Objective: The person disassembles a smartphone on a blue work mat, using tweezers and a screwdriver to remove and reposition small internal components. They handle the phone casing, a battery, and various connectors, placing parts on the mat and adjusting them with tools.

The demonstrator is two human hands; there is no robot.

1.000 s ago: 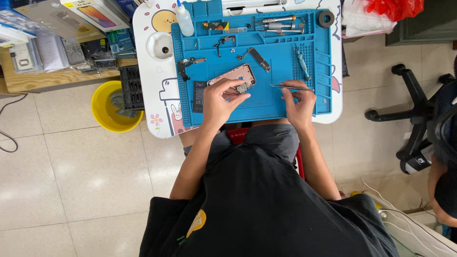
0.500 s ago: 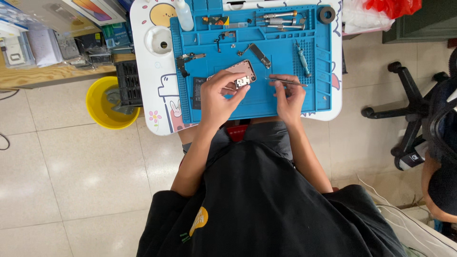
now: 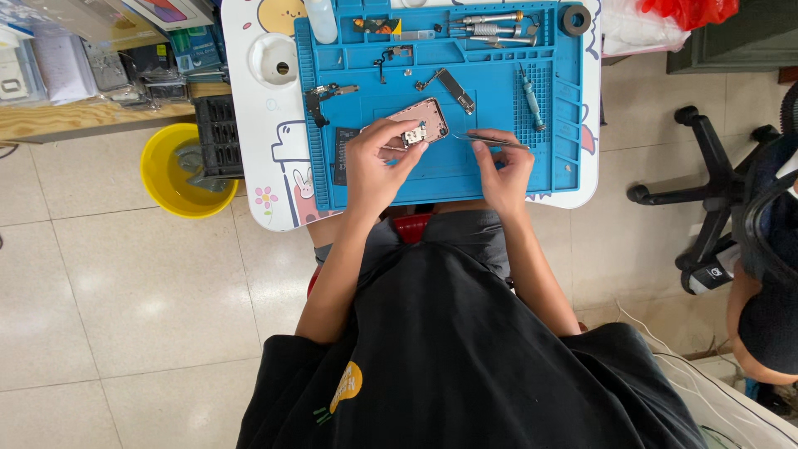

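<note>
Lying tilted on the blue mat [image 3: 432, 179], the pink phone shell [image 3: 422, 125] showed a small grey part at its middle. The left hand [image 3: 376, 162] gripped the shell's near edge, fingers curled around it. The right hand [image 3: 503, 166] pinched thin tweezers [image 3: 490, 140], whose tips pointed at the shell. A dark flat part [image 3: 342, 156] lay just left of the left hand, a screwdriver [image 3: 532, 100] stood right of the shell, and more drivers [image 3: 490, 25] lay along the mat's far edge. Beside the white bench [image 3: 266, 108], a yellow bucket [image 3: 170, 187] held grey scraps under a black crate [image 3: 219, 135].
</note>
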